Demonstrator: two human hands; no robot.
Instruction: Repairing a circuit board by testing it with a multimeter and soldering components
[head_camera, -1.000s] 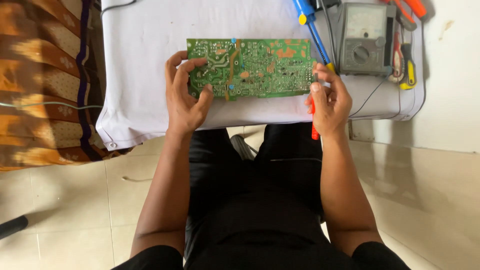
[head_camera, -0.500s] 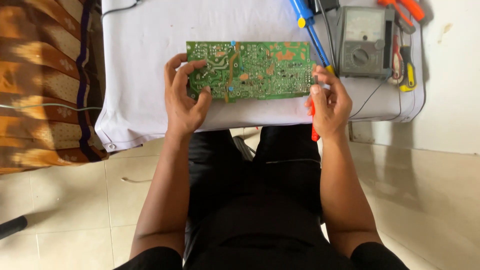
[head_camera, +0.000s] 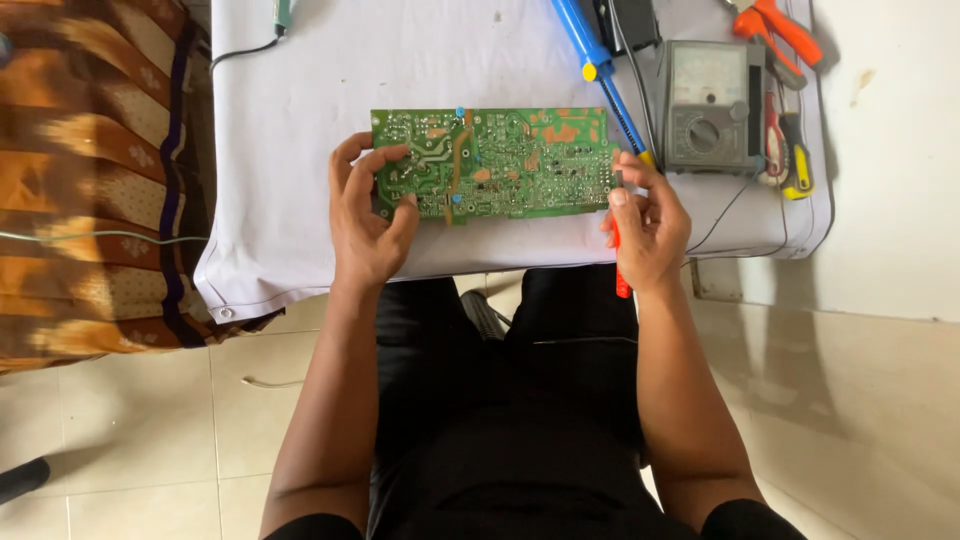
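Board (head_camera: 495, 163) is gripped at 9 o'clock by left hand (head_camera: 368, 215), fingers curled over its edge. Right hand (head_camera: 648, 222) at 3 o'clock pinches a red tool (head_camera: 621, 275). It looks like an inspection step; steady holding seems needed.

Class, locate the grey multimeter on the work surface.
In the head view, the multimeter lies at the table's upper right, just right of the green circuit board, above the right hand.

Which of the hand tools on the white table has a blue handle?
The soldering iron lying diagonally between the circuit board and the grey multimeter; the pliers have orange handles.
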